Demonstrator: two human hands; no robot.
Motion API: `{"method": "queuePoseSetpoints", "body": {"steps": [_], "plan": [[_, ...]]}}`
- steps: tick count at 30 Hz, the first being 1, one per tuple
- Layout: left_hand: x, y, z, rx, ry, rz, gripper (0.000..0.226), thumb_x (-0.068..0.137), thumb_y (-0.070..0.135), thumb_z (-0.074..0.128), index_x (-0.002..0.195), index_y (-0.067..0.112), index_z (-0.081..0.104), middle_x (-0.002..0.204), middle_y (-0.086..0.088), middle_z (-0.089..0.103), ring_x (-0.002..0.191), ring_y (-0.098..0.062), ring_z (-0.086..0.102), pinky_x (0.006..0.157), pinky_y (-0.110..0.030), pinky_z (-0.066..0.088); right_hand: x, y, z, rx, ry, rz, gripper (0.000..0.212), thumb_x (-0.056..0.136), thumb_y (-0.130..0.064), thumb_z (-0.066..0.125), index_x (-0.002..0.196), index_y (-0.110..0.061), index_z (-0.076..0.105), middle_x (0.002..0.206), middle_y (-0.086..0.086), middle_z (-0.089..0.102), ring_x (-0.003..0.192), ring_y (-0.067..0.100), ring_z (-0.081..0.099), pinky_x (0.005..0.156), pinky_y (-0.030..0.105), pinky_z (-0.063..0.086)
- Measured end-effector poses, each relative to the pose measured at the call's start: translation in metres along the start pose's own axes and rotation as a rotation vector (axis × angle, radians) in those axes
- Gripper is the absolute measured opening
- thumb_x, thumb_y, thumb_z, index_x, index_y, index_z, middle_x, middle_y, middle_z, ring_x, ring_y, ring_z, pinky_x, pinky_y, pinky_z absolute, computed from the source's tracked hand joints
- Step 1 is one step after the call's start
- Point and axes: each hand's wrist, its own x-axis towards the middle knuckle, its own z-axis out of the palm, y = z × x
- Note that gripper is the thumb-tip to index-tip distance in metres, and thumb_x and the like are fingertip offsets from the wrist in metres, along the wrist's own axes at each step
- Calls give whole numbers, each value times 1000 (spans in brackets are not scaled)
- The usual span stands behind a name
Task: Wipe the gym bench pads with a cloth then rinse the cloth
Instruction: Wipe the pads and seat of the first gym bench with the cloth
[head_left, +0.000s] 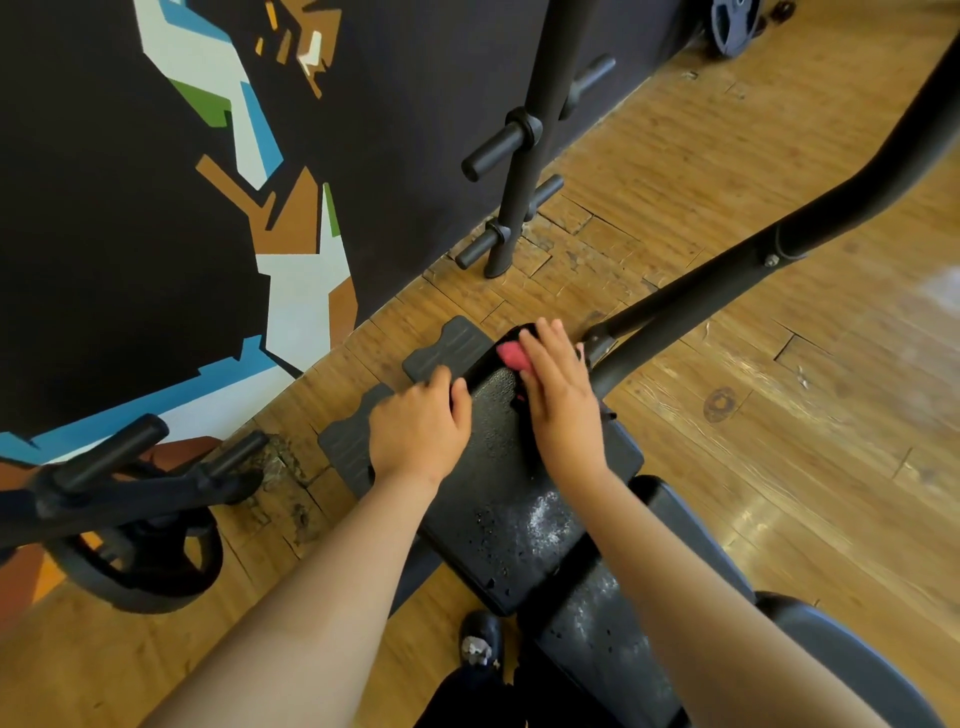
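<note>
Wooden plank floor (779, 415), worn near black wall (104, 208) bearing angular mural. Upright peg rack (524, 156) beside wall. Weight plate (732, 23) top right; second plate (150, 561) lower left. Dark shoe (480, 644) at bottom.

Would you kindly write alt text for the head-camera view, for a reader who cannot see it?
A right hand presses a pink cloth flat on the far end of a black bench pad, while the left hand grips the pad's edge. Wooden floor lies beneath.

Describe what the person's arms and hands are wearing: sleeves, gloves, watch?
The left arm and right arm are bare to the frame edge, no sleeves in view. The left hand and right hand have no gloves, and no watch, bracelet or rings show.
</note>
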Motion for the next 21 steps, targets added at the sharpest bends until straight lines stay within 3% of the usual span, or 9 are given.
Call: {"method": "queuePoseSetpoints", "body": {"steps": [5, 11, 17, 21], "plan": [[1, 1, 1, -6, -6, 1, 37, 103, 33, 28, 92, 14, 58, 59, 1, 51, 48, -22, 53, 45, -25, 40, -6, 17, -6, -60, -44, -88, 44, 100, -26, 39, 141, -14, 45, 152, 6, 36, 145, 17, 19, 120, 36, 9], [1, -1, 2, -13, -10, 5, 36, 103, 33, 30, 91, 14, 57, 59, 0, 52, 48, -20, 53, 45, -24, 38, -1, 19, -9, 30, 20, 52, 42, 99, -16, 46, 142, -14, 45, 152, 6, 36, 145, 19, 23, 118, 46, 22], [1, -1, 1, -8, -24, -2, 37, 103, 35, 29, 93, 15, 58, 61, 0, 55, 50, -19, 54, 47, -27, 46, -34, 23, -12, -43, -70, -48, 51, 93, -7, 53, 143, -14, 43, 153, 7, 33, 145, 22, 20, 119, 45, 16], [1, -1, 2, -10, -20, 2, 37, 103, 34, 29, 90, 14, 57, 61, -1, 56, 49, -19, 54, 46, -27, 45, -7, 32, -21, -12, -34, 77, 44, 100, -15, 45, 144, -15, 43, 154, 6, 33, 145, 18, 20, 116, 50, 26]]}}
